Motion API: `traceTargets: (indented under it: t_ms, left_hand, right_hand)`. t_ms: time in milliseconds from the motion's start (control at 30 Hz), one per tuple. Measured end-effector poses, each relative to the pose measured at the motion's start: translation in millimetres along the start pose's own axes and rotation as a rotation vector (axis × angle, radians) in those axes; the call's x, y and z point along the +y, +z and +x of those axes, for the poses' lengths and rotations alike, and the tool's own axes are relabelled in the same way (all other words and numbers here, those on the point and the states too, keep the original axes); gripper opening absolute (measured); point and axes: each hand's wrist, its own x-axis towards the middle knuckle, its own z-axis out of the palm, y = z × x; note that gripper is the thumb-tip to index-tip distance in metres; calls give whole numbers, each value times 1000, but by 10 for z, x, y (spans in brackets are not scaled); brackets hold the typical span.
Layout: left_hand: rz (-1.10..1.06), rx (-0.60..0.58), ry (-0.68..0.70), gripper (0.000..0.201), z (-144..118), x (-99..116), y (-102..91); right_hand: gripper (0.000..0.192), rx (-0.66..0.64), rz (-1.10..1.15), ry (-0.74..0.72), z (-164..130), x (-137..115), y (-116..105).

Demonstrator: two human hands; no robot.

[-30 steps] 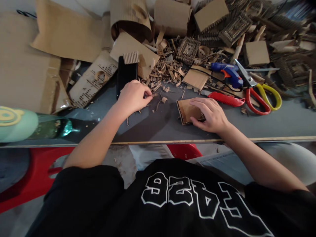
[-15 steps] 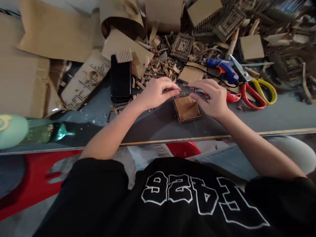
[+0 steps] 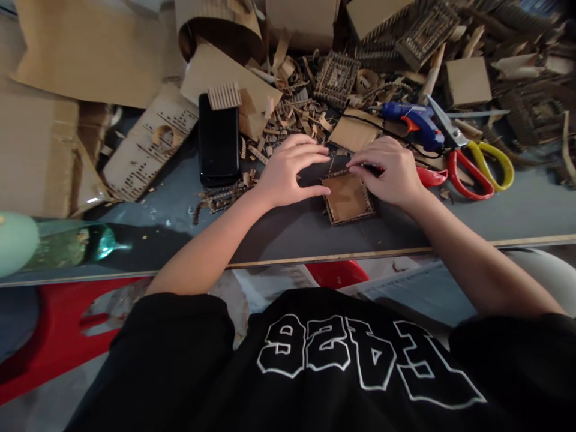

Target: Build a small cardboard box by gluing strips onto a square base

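Cardboard was the matter in hand: a small square cardboard piece [image 3: 347, 197] with a raised corrugated rim lay flat on the grey worktop [image 3: 517, 213], just in front of the table edge. Half a second before, both hands had held a thin corrugated strip up in the air above it; now they had come down onto the square. The left hand [image 3: 288, 171] rested with fingers spread and loose, its lowest finger touching the square's left edge. The right hand [image 3: 390, 171] pinched its fingertips at the far rim, where the strip seemed to be pressed in, though the strip itself was too small to tell apart. I judged the edging was being seated. A red-handled cutter [image 3: 429, 176] lay just behind that hand, with scissors [image 3: 472, 162], a blue glue gun [image 3: 411, 120] and a black phone [image 3: 219, 141] nearby
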Motion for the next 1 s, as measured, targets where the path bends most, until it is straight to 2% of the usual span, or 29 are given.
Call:
traceTargets:
  t_ms: [267,467,733,1000]
  left_hand:
    - [-54,-111,-29,72,-40,-97,37]
    - [-58,-95,25,72,-46,-98,59]
    - [-70,-40,85,70,-47,-114,89]
    - [-42,-119,118,62,-39,-101,56]
  right_hand:
    - [18,-48,-19,68,-13,16,101]
    - [17,-105,-7,49,-1,28,78]
    - [25,-127,-59,16,-5,62,81]
    - [25,-96,-128,7,-37,-4,86]
